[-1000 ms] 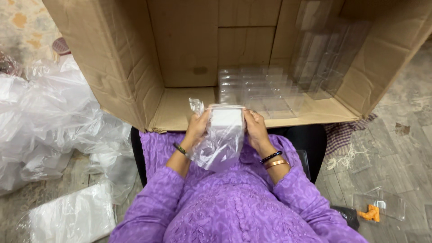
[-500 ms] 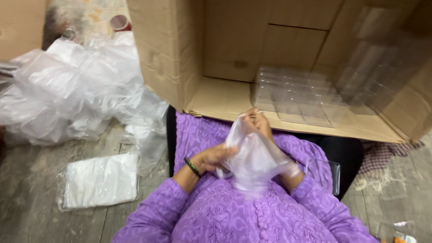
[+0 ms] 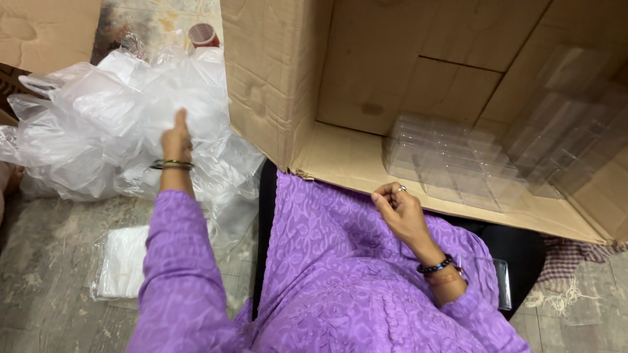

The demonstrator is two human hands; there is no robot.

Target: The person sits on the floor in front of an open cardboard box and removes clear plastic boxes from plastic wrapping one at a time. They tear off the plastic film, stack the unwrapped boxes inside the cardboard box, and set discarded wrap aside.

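Lying open on its side, the carton (image 3: 366, 111) fills the view, with clear boxes (image 3: 458, 163) stacked inside it, blurred and hard to count. At the left, the bag heap (image 3: 98, 124) covers the floor. By my judgement, the step in hand is reaching to that heap; the next move calls for pinching a single film clear of the rest. Left hand (image 3: 176, 140) stretches onto the heap with fingers extended, and whether it grips anything I cannot tell. Right hand (image 3: 399, 209) is loosely curled, apparently empty, near the carton's edge.
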